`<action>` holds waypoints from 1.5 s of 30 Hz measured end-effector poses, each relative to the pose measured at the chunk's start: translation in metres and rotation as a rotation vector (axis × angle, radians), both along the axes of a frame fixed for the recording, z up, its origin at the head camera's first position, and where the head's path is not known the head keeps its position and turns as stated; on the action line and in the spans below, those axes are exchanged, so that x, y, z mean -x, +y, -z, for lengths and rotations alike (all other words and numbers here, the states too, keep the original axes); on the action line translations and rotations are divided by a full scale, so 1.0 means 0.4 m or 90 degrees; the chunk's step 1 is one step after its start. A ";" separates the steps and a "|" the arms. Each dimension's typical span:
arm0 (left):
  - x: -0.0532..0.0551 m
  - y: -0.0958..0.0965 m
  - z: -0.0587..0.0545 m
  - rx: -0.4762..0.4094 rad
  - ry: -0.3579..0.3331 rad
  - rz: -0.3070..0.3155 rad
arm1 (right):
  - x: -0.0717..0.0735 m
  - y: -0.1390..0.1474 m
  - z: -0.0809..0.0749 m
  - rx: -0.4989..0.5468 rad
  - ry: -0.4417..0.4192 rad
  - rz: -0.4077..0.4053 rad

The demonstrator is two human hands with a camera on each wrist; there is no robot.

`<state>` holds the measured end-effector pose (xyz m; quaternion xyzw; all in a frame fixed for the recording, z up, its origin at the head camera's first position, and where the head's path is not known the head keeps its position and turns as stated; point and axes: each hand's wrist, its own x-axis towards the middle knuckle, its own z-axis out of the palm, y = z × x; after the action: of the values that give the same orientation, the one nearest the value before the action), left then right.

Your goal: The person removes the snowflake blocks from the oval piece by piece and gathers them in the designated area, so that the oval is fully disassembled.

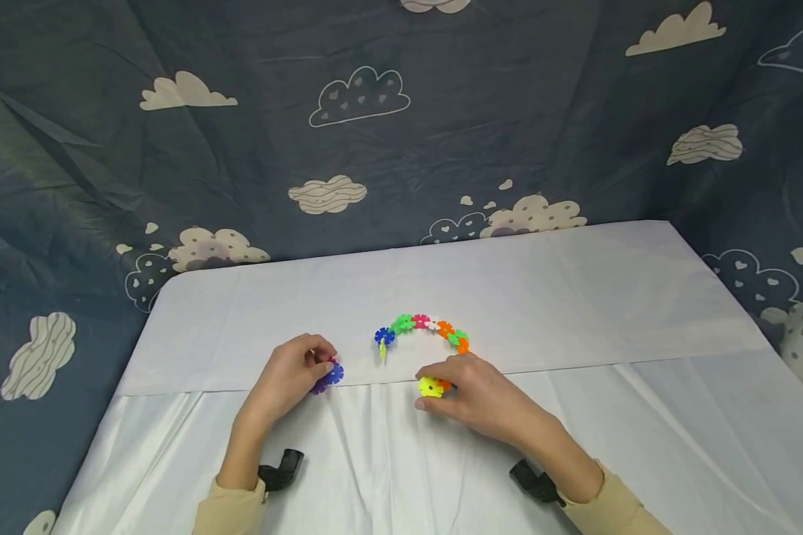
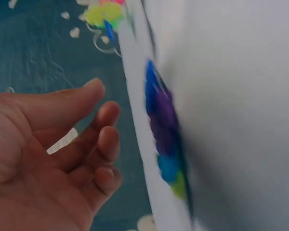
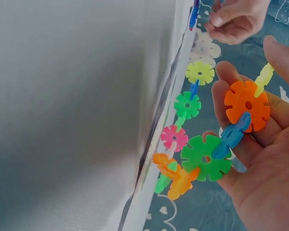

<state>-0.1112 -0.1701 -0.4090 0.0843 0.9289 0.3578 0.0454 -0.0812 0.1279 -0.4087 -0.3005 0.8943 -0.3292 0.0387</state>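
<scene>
In the right wrist view my right hand (image 3: 260, 159) has its fingers curled behind the near end of a chain of interlocking plastic snowflake discs (image 3: 205, 158). That end has an orange disc (image 3: 241, 103) and a yellow disc (image 3: 264, 79) between fingers and thumb. The chain arcs away in green, pink, white, orange and blue, and appears raised off the table. In the head view my left hand (image 1: 293, 375) hovers by loose discs, a blue one (image 1: 335, 373) and a purple one (image 1: 317, 387) among them. The left wrist view shows its fingers (image 2: 108, 144) loosely bent, apart from those discs.
White cloth covers the table (image 1: 575, 297), with a seam across it and creases near the front. Behind stands a dark backdrop (image 1: 475, 111) with printed clouds. Black wrist mounts (image 1: 281, 469) sit at both wrists, beside beige sleeves (image 1: 230, 509).
</scene>
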 end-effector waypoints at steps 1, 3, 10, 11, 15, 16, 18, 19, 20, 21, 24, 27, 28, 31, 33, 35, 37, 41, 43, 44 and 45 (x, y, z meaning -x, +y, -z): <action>-0.004 0.011 -0.003 -0.006 0.008 0.001 | 0.000 -0.001 0.000 0.002 0.004 0.003; -0.011 0.037 -0.008 -0.025 0.024 0.018 | -0.002 -0.004 0.001 0.009 0.008 0.013; -0.049 0.136 -0.014 -0.120 -0.012 0.129 | -0.011 -0.018 0.001 0.043 -0.008 0.080; -0.054 0.147 -0.013 -0.135 -0.025 0.138 | -0.012 -0.019 0.001 0.043 -0.008 0.086; -0.065 0.185 -0.008 -0.205 -0.095 0.155 | -0.017 -0.025 -0.001 0.042 -0.001 0.098; -0.067 0.193 -0.004 -0.221 -0.113 0.153 | -0.019 -0.026 0.000 0.040 0.003 0.099; -0.071 0.206 0.003 -0.263 -0.156 0.149 | -0.022 -0.030 0.003 0.036 0.018 0.099; -0.073 0.211 0.007 -0.289 -0.181 0.148 | -0.023 -0.032 0.005 0.034 0.027 0.097; -0.075 0.216 0.010 -0.313 -0.202 0.147 | -0.024 -0.034 0.007 0.033 0.036 0.094; -0.077 0.219 0.012 -0.334 -0.218 0.146 | -0.025 -0.035 0.008 0.034 0.046 0.090; -0.078 0.223 0.015 -0.381 -0.249 0.136 | -0.025 -0.036 0.011 0.036 0.067 0.075; -0.077 0.218 0.012 -0.396 -0.254 0.118 | -0.021 -0.029 0.010 0.026 0.064 0.067; -0.075 0.216 0.011 -0.397 -0.254 0.112 | -0.020 -0.025 0.010 0.019 0.059 0.062; -0.071 0.208 0.008 -0.403 -0.266 0.100 | -0.012 -0.016 0.009 0.003 0.054 0.034; -0.069 0.203 0.008 -0.412 -0.274 0.098 | -0.008 -0.011 0.008 0.001 0.057 0.006; -0.066 0.199 0.008 -0.422 -0.279 0.097 | -0.004 -0.009 0.008 0.007 0.072 -0.019; -0.064 0.196 0.010 -0.431 -0.280 0.101 | -0.003 -0.009 0.008 0.014 0.088 -0.036; -0.061 0.194 0.012 -0.428 -0.278 0.109 | -0.002 -0.012 0.010 0.020 0.138 -0.048; -0.061 0.194 0.013 -0.423 -0.277 0.110 | -0.002 -0.013 0.013 0.020 0.166 -0.047; -0.061 0.194 0.012 -0.420 -0.275 0.109 | -0.002 -0.013 0.015 0.020 0.180 -0.045; -0.062 0.194 0.012 -0.418 -0.274 0.107 | -0.002 -0.013 0.016 0.022 0.189 -0.043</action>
<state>-0.0865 -0.0926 -0.4139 0.0933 0.7244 0.6399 0.2390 -0.0803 0.1225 -0.4152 -0.3767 0.8736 -0.2950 -0.0884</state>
